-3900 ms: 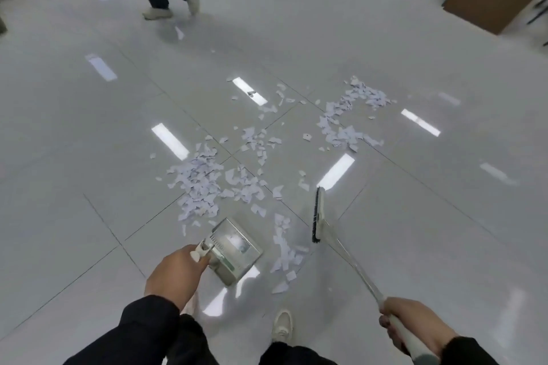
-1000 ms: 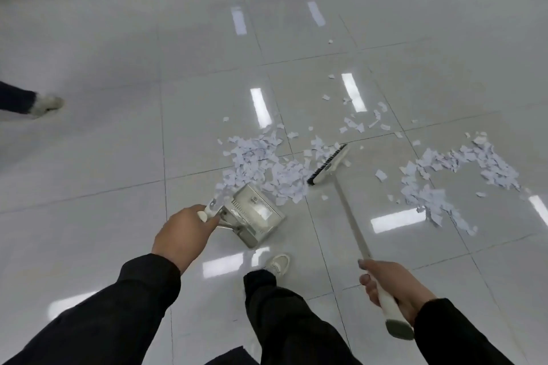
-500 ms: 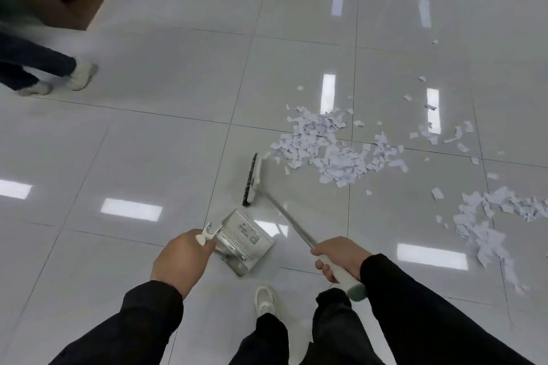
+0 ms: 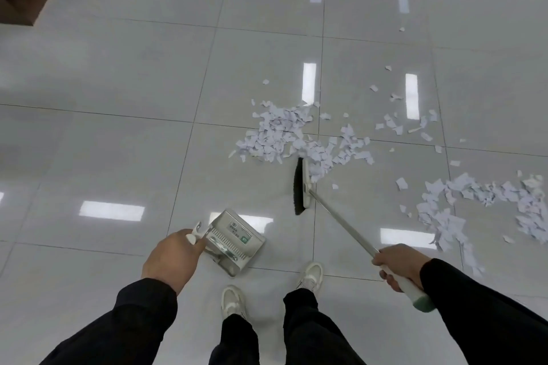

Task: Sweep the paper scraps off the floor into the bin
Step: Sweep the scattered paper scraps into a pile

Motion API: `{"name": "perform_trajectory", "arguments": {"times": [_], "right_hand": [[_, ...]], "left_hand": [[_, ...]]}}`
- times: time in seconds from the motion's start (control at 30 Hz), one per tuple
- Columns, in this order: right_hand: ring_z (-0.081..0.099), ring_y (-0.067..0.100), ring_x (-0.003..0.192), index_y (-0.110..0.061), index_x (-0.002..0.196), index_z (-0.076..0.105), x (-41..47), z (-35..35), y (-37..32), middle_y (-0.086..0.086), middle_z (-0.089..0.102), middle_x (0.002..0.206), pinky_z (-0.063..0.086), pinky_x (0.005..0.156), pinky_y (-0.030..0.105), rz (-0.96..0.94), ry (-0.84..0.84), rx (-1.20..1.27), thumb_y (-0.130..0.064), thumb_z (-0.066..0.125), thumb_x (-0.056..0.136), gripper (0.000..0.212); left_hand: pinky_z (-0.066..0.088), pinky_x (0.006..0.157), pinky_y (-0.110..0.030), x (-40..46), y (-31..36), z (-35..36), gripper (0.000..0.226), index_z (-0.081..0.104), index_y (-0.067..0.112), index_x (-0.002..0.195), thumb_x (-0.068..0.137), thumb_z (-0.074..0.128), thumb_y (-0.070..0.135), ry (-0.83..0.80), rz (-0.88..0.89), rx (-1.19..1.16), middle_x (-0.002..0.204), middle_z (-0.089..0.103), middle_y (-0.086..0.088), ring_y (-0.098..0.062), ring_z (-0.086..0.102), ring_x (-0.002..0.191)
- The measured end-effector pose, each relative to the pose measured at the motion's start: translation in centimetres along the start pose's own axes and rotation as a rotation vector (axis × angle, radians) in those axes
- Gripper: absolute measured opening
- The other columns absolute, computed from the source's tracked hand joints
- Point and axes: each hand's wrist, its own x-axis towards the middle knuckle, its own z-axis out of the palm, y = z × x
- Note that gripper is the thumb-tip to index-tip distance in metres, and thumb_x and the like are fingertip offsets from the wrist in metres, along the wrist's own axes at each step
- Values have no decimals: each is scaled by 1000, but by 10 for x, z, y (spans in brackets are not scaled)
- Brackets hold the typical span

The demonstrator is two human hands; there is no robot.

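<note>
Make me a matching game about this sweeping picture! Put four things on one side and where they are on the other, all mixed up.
Things:
1. dustpan
2. broom
3. big pile of paper scraps
4. white shoes

Places:
A. at the bottom, between the two arms
B. held by the right hand, head down on the floor
C. spread on the tiles just beyond the broom head
D. held by the left hand, low over the floor

Pairs: 1-D, 2-B, 3-C, 4-A
</note>
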Motion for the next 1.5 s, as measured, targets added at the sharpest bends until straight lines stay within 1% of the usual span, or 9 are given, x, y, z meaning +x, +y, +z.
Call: {"name": "perform_trajectory", "arguments": {"times": [0.3,0.4,0.5,0.67,0.83,0.97,1.23,1.4,1.5], "right_hand": [[47,19,43,1,100,62,2,-108,11,12,54,60,43,47,24,-69,98,34,-5,58,91,12],[47,20,43,-1,96,61,-18,-124,22,12,53,59,42,46,24,-99,79,94,-5,60,90,7],[46,21,45,0,96,63,-44,-125,34,12,53,62,41,47,24,-126,56,181,-8,61,88,11],[46,19,47,2,110,64,-66,-94,4,11,55,65,42,47,24,-177,12,285,-11,62,90,25],[47,20,45,-5,92,63,-73,-48,-66,11,54,64,42,46,24,-241,-8,308,-10,60,89,6],[45,19,45,-8,89,57,-77,28,-146,12,52,65,41,45,24,-288,-49,315,-8,55,88,2],[45,16,45,-2,111,60,-62,132,-273,14,57,68,42,43,23,-203,-239,445,-13,62,93,22],[46,15,43,-4,102,59,-43,197,-328,14,56,68,43,42,22,-141,-350,414,-9,60,92,11],[48,16,43,-2,105,61,-33,200,-331,14,57,69,44,43,23,-112,-303,333,-7,59,92,14]], "left_hand": [[42,57,-30,11,122,34,31,61,32,81,99,54,56,-21,128,18,68,65,1,-17,61,67],[43,58,-30,20,156,44,34,65,26,91,102,48,54,-42,209,134,70,62,3,-16,59,67],[43,58,-31,27,183,46,35,62,27,83,101,49,54,-52,235,124,69,64,1,-19,60,68],[47,62,-33,44,197,26,34,64,27,84,100,52,55,-70,255,87,71,66,0,-21,62,71],[43,60,-33,76,190,-7,31,64,27,81,98,58,52,-74,259,25,71,66,-1,-21,62,70],[47,60,-31,122,150,-70,33,66,28,80,97,58,56,-48,216,22,69,67,0,-20,64,69],[39,54,-27,193,92,-157,31,65,26,77,97,60,49,-58,178,55,64,62,3,-17,58,62],[43,58,-28,231,64,-192,17,66,32,84,95,60,44,-85,155,127,73,66,6,-15,62,69],[44,59,-28,242,62,-202,14,67,35,86,94,60,44,-104,151,183,76,67,7,-14,63,72]]}}
